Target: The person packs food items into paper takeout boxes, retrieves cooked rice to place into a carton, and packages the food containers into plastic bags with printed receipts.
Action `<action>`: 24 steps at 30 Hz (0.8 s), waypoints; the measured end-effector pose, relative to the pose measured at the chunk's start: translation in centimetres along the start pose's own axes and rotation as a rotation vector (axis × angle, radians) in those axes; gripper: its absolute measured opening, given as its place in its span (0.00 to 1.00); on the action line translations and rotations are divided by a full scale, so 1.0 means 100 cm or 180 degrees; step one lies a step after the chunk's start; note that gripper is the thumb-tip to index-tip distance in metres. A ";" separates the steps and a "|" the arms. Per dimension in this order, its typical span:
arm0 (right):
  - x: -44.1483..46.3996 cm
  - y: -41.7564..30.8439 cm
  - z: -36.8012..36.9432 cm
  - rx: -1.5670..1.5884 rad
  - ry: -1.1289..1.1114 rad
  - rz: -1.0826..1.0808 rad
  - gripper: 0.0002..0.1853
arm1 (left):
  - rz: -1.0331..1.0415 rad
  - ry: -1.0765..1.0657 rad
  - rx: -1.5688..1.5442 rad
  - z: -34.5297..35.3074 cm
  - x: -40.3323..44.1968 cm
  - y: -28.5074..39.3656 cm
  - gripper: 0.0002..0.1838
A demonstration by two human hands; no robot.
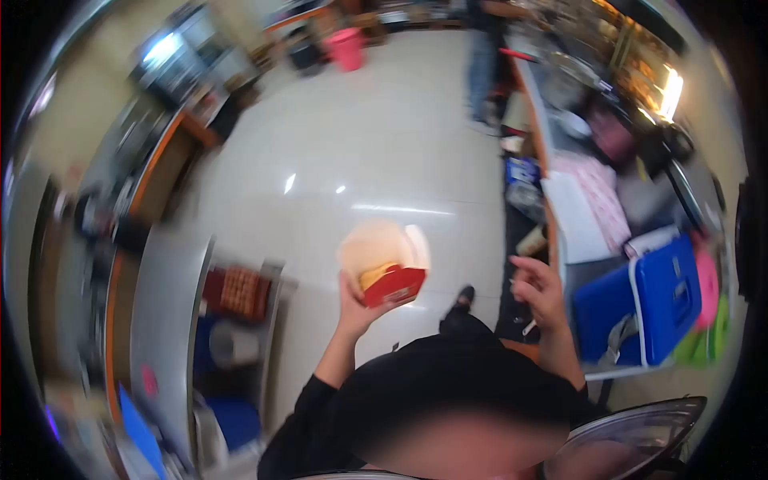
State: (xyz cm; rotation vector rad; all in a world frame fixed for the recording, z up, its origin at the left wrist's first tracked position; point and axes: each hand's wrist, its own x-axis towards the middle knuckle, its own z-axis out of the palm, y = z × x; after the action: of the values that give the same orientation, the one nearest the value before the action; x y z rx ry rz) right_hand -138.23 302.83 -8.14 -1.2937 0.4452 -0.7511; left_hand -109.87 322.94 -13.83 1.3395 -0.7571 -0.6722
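Observation:
My left hand (357,310) holds a red carton (396,288) with yellow food (378,275) showing at its open edge. Against the carton, on its far side, is a round, pale lid or bowl (372,240), blurred by motion; whether my fingers grip it too is hidden. My right hand (538,290) is raised beside the right-hand counter, its fingers partly bent and apart, with nothing visible in them.
A blue box (668,300) and white paper (574,224) lie on the right counter (640,192). On the left stands a metal table (164,320) with shelves beside it. A person (482,64) stands at the far right, and a pink bin (346,50) is farther back.

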 end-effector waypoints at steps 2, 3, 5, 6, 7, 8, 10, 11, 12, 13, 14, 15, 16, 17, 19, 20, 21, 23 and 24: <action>0.044 0.016 -0.017 -0.0090 0.0050 0.0223 0.26 | -0.0246 -0.0281 -0.0250 0.019 0.050 -0.017 0.51; 0.069 0.013 -0.020 -0.0101 -0.0031 0.0400 0.30 | -0.0320 -0.0330 -0.0341 0.029 0.077 -0.024 0.50; 0.131 0.043 -0.040 -0.0646 -0.0537 0.0564 0.41 | -0.0388 -0.0229 -0.0267 0.048 0.130 -0.037 0.47; 0.158 0.048 -0.035 -0.0899 -0.0776 0.0616 0.47 | -0.0388 -0.0084 -0.0128 0.050 0.143 -0.040 0.46; 0.189 0.048 -0.034 -0.1073 -0.1023 0.0731 0.50 | -0.0411 0.0065 0.0053 0.054 0.168 -0.044 0.44; 0.222 0.047 -0.032 -0.1256 -0.1278 0.0822 0.54 | -0.0253 -0.0037 0.0156 0.056 0.194 -0.045 0.43; 0.282 0.062 -0.027 -0.1439 -0.1713 0.0742 0.56 | -0.0315 -0.0188 0.0592 0.048 0.239 -0.040 0.42; 0.309 0.069 -0.024 -0.1474 -0.1898 0.0562 0.56 | -0.0467 -0.0131 0.0428 0.047 0.259 -0.038 0.42; 0.337 0.074 -0.019 -0.1527 -0.2087 0.0384 0.56 | -0.0615 -0.0070 0.0247 0.049 0.279 -0.034 0.41; 0.363 0.073 -0.014 -0.1607 -0.2282 0.0192 0.57 | -0.0739 -0.0004 0.0046 0.051 0.300 -0.035 0.41; 0.388 0.071 -0.011 -0.1525 -0.2235 0.0451 0.56 | -0.0492 0.0021 -0.0265 0.051 0.323 -0.043 0.40; 0.411 0.061 -0.006 -0.1454 -0.2183 0.0704 0.56 | -0.0484 -0.0072 -0.0420 0.056 0.352 -0.045 0.40; 0.434 0.058 -0.007 -0.1367 -0.2131 0.0960 0.56 | -0.0484 -0.0156 -0.0566 0.058 0.378 -0.048 0.41; 0.458 0.065 -0.013 -0.1002 -0.2020 0.0824 0.56 | -0.0500 -0.0238 -0.0692 0.057 0.404 -0.051 0.41; 0.501 0.090 -0.020 -0.0188 -0.1760 0.0554 0.56 | -0.0319 -0.0524 -0.0193 0.046 0.457 -0.075 0.42; 0.527 0.111 -0.025 -0.0269 -0.1639 0.0201 0.55 | -0.0229 -0.0699 0.0089 0.036 0.490 -0.089 0.43; 0.551 0.115 -0.030 -0.0465 -0.1356 0.0203 0.54 | -0.0112 -0.0895 0.0335 0.035 0.529 -0.102 0.43; 0.591 0.118 -0.038 -0.0875 -0.0804 0.0252 0.52 | -0.0184 -0.1470 0.0332 0.037 0.600 -0.106 0.49; 0.611 0.110 -0.043 -0.0782 -0.0557 0.0267 0.54 | -0.0389 -0.1844 0.0111 0.043 0.636 -0.099 0.53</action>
State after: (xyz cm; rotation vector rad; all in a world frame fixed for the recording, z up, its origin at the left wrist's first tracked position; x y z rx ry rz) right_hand -96.28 257.18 -13.11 -1.5464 0.4569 -0.5185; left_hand -75.31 268.57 -17.35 1.2363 -1.1556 -1.1748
